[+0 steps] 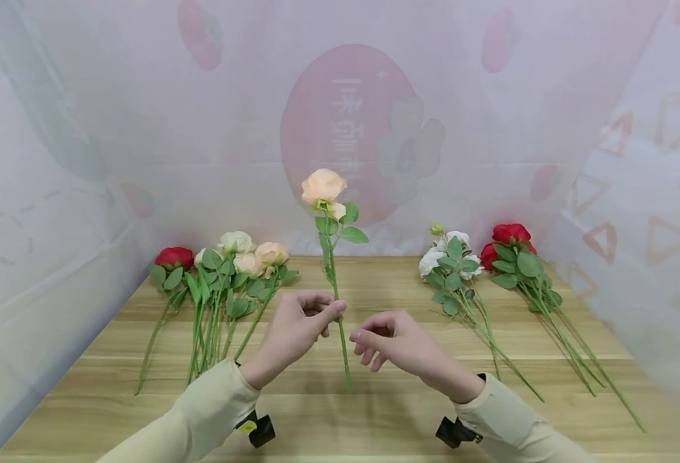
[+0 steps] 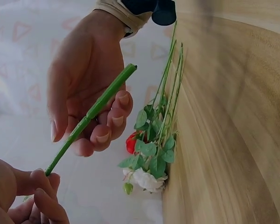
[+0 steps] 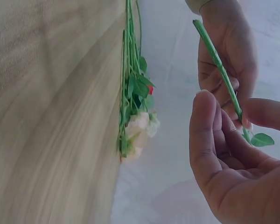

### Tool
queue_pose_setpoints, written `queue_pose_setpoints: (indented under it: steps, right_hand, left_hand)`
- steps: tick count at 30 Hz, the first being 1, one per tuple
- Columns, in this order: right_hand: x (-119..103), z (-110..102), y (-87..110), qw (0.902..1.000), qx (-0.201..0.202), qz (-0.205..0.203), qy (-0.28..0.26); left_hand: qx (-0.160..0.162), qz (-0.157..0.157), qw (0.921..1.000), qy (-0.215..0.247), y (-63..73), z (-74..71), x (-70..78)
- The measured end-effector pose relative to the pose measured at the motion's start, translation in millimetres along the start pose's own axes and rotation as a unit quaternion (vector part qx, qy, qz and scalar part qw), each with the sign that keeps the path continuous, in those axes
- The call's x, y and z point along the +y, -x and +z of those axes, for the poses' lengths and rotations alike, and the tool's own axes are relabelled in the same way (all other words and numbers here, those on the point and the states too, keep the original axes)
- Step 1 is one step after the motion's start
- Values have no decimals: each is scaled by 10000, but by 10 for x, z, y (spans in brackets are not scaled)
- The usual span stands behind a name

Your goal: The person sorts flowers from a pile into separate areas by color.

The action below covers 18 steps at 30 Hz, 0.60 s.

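Observation:
A peach rose (image 1: 323, 188) with a small bud and green leaves stands nearly upright above the table. My left hand (image 1: 300, 325) pinches its green stem between thumb and fingers, about midway down. In the left wrist view the stem's lower end (image 2: 113, 88) points up past the right palm. Just to the right of the stem is my right hand (image 1: 400, 344), its fingers loosely curved and holding nothing. From the right wrist view, a gap shows between the right thumb and fingers (image 3: 203, 126), with the stem (image 3: 219, 65) beyond them.
On the wooden table (image 1: 374, 424), a red rose (image 1: 174, 257) and several cream and peach roses (image 1: 237, 242) lie at the left. White flowers (image 1: 432, 262) and red roses (image 1: 511, 235) lie at the right, stems toward me. A printed cloth (image 1: 229, 128) encloses the back and sides.

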State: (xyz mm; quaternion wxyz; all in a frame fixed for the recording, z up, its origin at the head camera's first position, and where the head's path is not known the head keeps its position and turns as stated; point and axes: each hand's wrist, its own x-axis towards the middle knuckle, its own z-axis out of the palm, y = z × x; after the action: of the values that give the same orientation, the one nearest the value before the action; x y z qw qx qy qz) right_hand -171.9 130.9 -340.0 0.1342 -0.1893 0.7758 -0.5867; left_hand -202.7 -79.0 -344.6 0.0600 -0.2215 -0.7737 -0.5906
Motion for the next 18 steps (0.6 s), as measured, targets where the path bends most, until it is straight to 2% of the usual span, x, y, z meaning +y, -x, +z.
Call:
queue_pose_setpoints:
  steps: [10, 18]
  right_hand:
    - [29, 95, -34, 9998, -88, -162, -5]
    - [57, 138, -37, 9993, -6, -353, 115]
  left_hand:
    - [15, 99, 9999, 28, 31, 23, 10]
    - [-93, 191, 9998, -7, 26, 42, -31]
